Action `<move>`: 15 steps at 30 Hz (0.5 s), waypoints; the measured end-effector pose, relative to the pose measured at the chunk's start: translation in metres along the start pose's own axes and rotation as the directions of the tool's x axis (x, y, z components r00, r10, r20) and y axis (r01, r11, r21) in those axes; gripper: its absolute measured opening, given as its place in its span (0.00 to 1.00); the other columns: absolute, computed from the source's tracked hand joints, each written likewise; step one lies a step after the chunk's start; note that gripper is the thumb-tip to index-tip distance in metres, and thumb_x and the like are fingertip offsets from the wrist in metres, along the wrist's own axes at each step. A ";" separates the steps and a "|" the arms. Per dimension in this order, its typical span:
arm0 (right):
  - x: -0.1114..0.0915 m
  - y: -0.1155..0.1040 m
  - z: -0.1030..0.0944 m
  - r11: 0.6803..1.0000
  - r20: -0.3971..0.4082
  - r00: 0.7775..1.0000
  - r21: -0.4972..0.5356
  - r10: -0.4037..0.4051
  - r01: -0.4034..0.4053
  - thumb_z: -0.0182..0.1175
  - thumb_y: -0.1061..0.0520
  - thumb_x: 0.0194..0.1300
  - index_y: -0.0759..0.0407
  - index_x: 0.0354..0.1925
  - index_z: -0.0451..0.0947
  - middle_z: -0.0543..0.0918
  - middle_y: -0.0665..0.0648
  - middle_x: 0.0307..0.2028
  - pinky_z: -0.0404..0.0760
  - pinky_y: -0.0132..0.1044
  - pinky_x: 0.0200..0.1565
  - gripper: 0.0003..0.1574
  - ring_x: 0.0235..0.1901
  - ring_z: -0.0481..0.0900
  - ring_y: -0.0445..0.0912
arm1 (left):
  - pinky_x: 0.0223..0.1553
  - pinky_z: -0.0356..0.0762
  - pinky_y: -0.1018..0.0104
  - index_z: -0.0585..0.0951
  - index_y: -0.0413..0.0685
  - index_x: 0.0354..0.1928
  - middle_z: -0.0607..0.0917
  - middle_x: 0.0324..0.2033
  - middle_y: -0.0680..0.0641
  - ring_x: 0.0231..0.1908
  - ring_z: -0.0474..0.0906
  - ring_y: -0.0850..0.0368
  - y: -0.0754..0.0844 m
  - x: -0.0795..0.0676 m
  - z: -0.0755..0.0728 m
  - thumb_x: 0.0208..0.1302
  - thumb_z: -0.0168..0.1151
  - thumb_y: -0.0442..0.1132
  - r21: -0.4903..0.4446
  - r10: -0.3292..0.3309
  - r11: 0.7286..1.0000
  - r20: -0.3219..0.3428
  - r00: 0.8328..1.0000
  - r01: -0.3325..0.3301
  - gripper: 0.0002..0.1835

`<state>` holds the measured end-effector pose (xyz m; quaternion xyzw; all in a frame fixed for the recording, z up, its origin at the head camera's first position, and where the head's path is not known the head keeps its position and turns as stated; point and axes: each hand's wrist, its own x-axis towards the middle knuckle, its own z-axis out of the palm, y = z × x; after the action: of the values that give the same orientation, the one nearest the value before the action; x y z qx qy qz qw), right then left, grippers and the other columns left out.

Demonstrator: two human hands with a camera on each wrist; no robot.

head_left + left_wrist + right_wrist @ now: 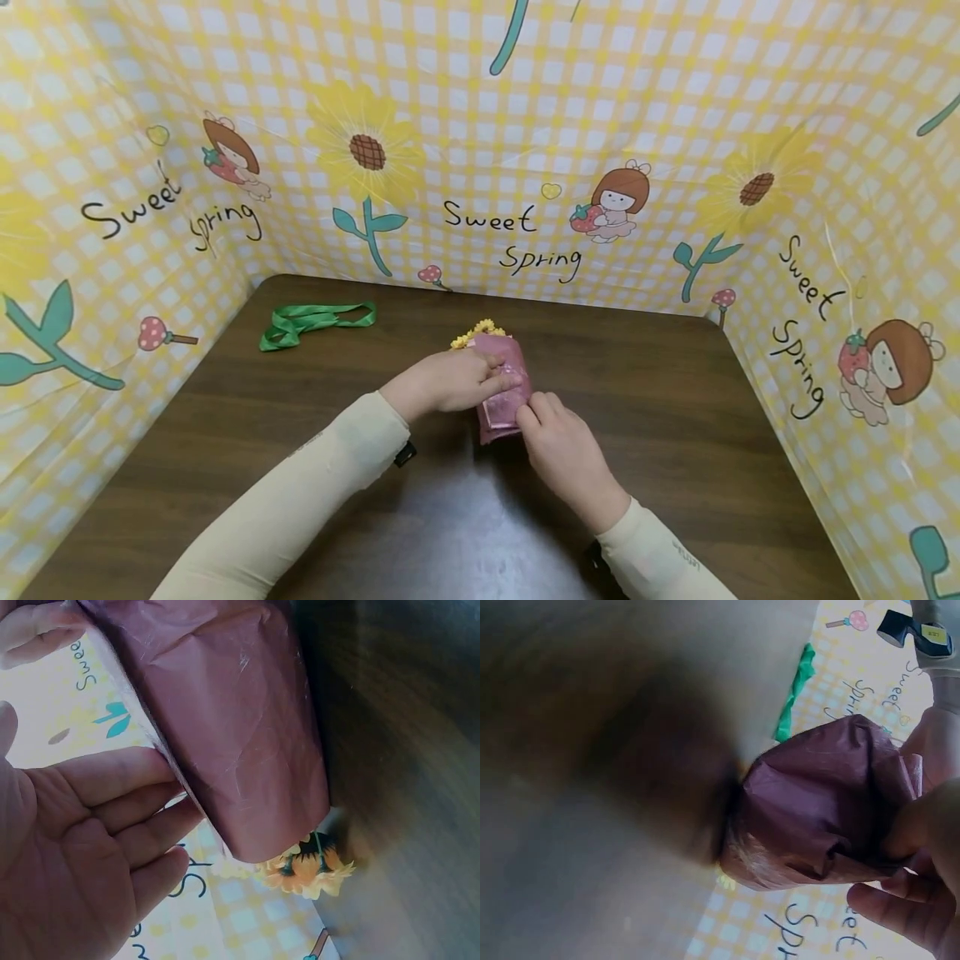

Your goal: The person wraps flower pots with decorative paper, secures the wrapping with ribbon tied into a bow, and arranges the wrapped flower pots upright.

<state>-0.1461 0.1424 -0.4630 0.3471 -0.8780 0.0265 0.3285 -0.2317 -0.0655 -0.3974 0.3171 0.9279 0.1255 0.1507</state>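
A pink sheet of wrapping paper (498, 410) is folded round a bunch of yellow flowers (483, 327), whose heads poke out at the far end. Across the top of the wrap lies my left hand (453, 382); in the left wrist view its extended fingers (112, 780) touch the paper's edge. At the near right corner, my right hand (562, 454) pinches the paper. The right wrist view shows the right thumb (911, 832) tucked against a crumpled fold, with the fingers underneath. Most of the flowers' stems are hidden inside the wrap.
A loosely looped green ribbon (318, 321) lies at the back left of the dark wooden table (637, 367). Yellow checked cloth (495, 158) with printed flowers and lettering hangs round the back and both sides.
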 end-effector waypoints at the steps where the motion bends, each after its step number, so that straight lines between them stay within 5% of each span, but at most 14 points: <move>1: 0.000 0.000 0.000 1.000 -0.014 1.000 0.006 0.001 0.000 0.62 0.68 0.57 0.59 0.29 0.69 0.70 0.55 0.29 0.75 0.37 0.25 0.11 0.29 0.72 0.50 | 0.71 0.66 0.51 0.70 0.48 0.74 0.71 0.73 0.47 0.73 0.67 0.51 0.001 0.000 0.001 0.76 0.32 0.71 0.001 -0.001 1.000 -0.004 1.000 0.001 0.42; 6: 0.002 0.000 -0.001 1.000 -0.017 1.000 -0.008 -0.026 0.025 0.58 0.67 0.60 0.58 0.29 0.68 0.69 0.55 0.29 0.72 0.38 0.28 0.08 0.28 0.70 0.51 | 0.69 0.69 0.51 0.72 0.49 0.73 0.75 0.70 0.47 0.69 0.72 0.52 0.002 0.002 0.002 0.78 0.32 0.69 0.000 0.002 1.000 -0.034 0.999 -0.002 0.40; 11: 0.009 -0.003 -0.002 0.984 0.056 0.985 -0.062 -0.164 0.168 0.48 0.66 0.72 0.56 0.34 0.71 0.70 0.54 0.32 0.69 0.37 0.33 0.10 0.32 0.69 0.50 | 0.69 0.69 0.51 0.72 0.49 0.73 0.76 0.70 0.48 0.69 0.72 0.52 0.003 0.003 0.001 0.78 0.30 0.69 -0.013 -0.015 1.000 -0.034 0.999 0.015 0.40; 15: 0.011 -0.005 0.000 0.971 0.033 0.974 -0.083 -0.223 0.225 0.43 0.67 0.71 0.55 0.33 0.72 0.71 0.53 0.32 0.68 0.35 0.30 0.14 0.30 0.70 0.48 | 0.70 0.68 0.50 0.72 0.49 0.73 0.75 0.71 0.49 0.70 0.70 0.51 0.004 0.003 0.002 0.78 0.29 0.69 -0.016 -0.015 1.000 -0.033 0.999 0.014 0.41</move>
<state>-0.1492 0.1321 -0.4576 0.4297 -0.8373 -0.0526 0.3339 -0.2313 -0.0603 -0.3988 0.3070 0.9315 0.1370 0.1385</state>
